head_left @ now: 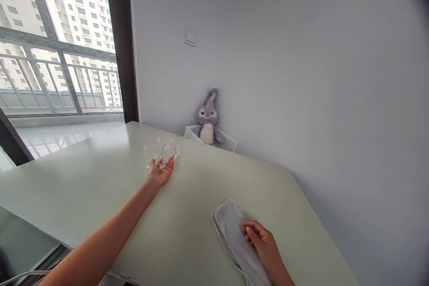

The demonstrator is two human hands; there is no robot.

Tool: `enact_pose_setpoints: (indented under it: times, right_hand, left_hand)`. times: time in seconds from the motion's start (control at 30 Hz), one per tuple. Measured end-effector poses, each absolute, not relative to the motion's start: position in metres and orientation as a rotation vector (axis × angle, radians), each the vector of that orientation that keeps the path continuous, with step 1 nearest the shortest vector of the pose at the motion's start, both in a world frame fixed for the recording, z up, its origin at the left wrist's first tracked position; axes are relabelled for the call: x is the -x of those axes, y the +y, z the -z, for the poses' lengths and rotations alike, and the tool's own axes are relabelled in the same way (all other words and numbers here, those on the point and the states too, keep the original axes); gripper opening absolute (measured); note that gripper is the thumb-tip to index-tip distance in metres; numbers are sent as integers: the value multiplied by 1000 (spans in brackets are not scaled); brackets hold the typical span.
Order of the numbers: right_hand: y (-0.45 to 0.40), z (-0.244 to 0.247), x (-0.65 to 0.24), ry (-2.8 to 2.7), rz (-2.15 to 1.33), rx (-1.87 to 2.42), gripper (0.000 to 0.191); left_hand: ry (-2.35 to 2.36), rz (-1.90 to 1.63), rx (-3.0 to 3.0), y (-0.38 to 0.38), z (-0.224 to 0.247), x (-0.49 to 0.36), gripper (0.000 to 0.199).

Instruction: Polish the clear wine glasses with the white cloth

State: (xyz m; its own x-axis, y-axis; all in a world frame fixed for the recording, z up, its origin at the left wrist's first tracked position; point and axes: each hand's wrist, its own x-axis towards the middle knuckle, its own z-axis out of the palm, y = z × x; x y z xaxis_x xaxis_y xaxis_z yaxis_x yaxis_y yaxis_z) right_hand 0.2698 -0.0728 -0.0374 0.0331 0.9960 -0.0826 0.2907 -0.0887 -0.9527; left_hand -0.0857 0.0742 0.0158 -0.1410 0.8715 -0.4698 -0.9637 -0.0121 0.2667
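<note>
My left hand (pixel 161 174) is stretched far across the table, palm turned up and fingers apart. Its fingertips are at the near side of several clear drinking glasses (pixel 174 145) grouped together; whether they touch one is hard to make out. The glasses are see-through and overlap, so their outlines are faint. Nearer to me, a folded grey cloth (pixel 231 228) with a pale edge lies on the table. My right hand (pixel 263 243) is at the cloth's right edge, thumb and fingers pinched together on it.
The pale green table (pixel 187 201) has angled edges. Behind its far edge, a purple plush rabbit (pixel 208 120) sits in a white perforated basket (pixel 229 144) against the grey wall. A large window (pixel 60 53) is at left, and a white cable (pixel 28 273) runs below the table's left front.
</note>
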Motion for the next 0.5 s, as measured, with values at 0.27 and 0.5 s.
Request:
enact_pose_setpoints:
  times: [0.27, 0.5]
  right_hand:
    - [-71, 44, -273, -1385, -1093, 1490, 32]
    - [-71, 45, -274, -1408, -1079, 1479, 32]
  left_hand:
    - [628, -1540, 184, 61, -19, 76, 26]
    - [634, -1424, 148, 47, -23, 54, 25]
